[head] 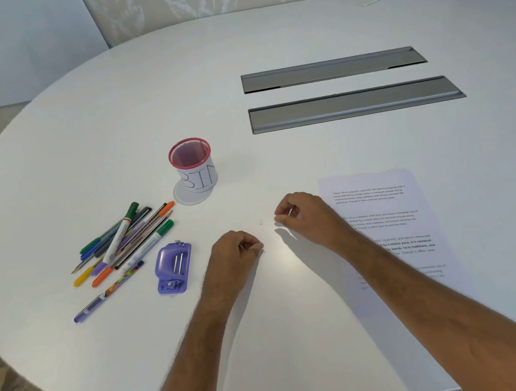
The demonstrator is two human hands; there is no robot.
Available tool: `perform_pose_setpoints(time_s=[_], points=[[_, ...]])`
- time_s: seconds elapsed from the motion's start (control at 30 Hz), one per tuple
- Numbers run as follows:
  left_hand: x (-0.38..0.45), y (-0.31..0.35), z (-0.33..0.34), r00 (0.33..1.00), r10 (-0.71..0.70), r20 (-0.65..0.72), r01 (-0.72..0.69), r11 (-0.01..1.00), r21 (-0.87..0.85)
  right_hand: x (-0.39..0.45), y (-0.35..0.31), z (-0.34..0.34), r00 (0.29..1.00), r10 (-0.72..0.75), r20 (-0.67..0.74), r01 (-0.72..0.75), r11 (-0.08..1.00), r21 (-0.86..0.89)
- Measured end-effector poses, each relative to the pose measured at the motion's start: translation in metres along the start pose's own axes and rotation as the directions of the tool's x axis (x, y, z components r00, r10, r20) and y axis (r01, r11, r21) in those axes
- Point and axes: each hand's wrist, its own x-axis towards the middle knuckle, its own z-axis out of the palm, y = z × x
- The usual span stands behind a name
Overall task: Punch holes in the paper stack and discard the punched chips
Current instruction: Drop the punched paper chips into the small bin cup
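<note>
Paper stack (387,230), printed with paragraphs of text, lay flat on the white worktop (232,66) at the person's right, partly under the right forearm. Tiny chips (260,222) were scattered on the worktop between the two hands. The right hand (302,212) had its grip pinched together on something small and pale; the left hand (236,248) had its fingertips pressed together too, though what they held could not be told. Just left of it lay the purple hole punch (174,268), beside a loose heap of pens and markers (124,244). Farther back stood a red mesh cup (193,168) labelled BIN.
</note>
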Motion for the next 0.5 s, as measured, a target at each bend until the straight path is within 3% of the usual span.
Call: perform_pose_setpoints(time_s=[0.5], points=[[0.004, -0.006, 0.003, 0.998, 0.043, 0.053, -0.043, 0.999, -0.003, 0.014, -0.011, 0.028, 1.0, 0.015, -0.02, -0.018, 0.987, -0.162]])
